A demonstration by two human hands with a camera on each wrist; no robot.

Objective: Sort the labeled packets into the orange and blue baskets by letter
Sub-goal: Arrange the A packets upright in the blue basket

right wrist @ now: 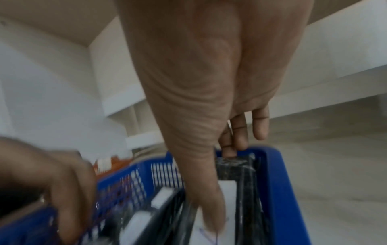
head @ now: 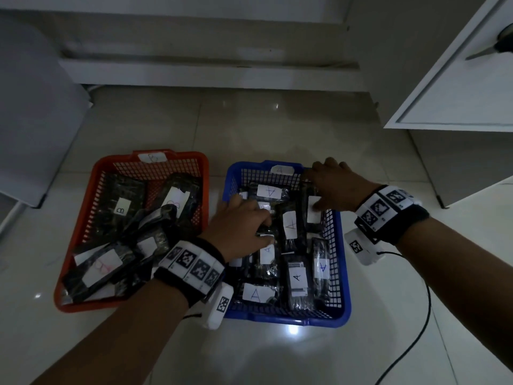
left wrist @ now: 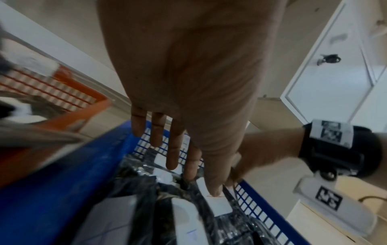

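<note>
Two baskets side by side on the floor, both hands in the right one.

The orange basket (head: 83,223) stands left of the blue basket (head: 342,279), near it but apart; each holds a heap of packets: B packets (head: 122,209) in the left, A packets (head: 297,276) in the right. The left hand (head: 241,226) rests on packets mid-basket; the right hand (head: 333,184) is at the far right corner, on a packet (head: 313,215) along the right wall. A cabinet door (head: 455,87) stands behind, to the right.
</note>
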